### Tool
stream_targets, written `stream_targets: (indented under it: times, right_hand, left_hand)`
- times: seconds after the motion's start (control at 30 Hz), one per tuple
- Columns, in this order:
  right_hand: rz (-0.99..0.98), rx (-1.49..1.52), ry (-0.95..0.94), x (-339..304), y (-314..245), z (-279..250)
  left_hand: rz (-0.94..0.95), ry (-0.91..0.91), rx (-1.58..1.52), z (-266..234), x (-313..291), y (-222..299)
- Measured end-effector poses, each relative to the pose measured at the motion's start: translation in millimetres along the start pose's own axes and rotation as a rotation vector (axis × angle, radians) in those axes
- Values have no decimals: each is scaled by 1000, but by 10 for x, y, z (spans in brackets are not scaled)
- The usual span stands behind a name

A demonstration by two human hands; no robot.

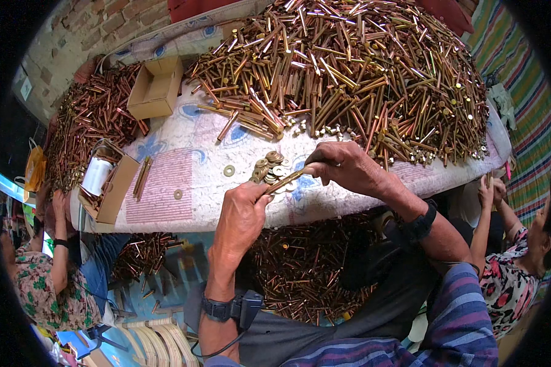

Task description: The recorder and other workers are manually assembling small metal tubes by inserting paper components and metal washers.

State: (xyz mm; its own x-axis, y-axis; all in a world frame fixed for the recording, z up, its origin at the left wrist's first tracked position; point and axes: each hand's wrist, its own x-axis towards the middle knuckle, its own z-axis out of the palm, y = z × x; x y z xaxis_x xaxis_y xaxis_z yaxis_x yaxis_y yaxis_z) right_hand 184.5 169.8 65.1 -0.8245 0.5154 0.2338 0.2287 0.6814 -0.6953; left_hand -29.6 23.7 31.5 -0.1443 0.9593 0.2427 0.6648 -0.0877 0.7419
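Observation:
My left hand grips the lower end of a brass-coloured bolt. My right hand pinches the same bolt's upper end, just above a small pile of brass washers on a patterned cloth. Both hands meet at the table's near edge. Beyond them lies a huge heap of long brass bolts.
A second heap of copper-coloured bolts lies at the left, beside an open cardboard box and another box holding a white roll. More bolts fill a bin under the table. Two people sit at the left and right.

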Motion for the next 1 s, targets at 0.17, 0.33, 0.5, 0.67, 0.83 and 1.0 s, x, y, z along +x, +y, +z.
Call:
stream_targets:
  times: [0.17, 0.33, 0.5, 0.67, 0.83, 1.0]
  right_hand:
    - [-101, -173, 43, -38, 76, 75]
    - [26, -119, -27, -64, 5, 116]
    - [-103, -181, -47, -79, -51, 42]
    - [57, 2, -206, -93, -76, 17]
    - [-148, -38, -149, -80, 118, 115]
    - [436, 277, -242, -97, -34, 96]
  left_hand:
    - [26, -3, -11, 52, -13, -34]
    - [6, -28, -8, 3, -26, 15]
    - [10, -22, -24, 3, -14, 16]
    - [33, -50, -33, -6, -26, 31]
    - [72, -56, -9, 19, -12, 25]
    - [38, -30, -5, 12, -24, 7]
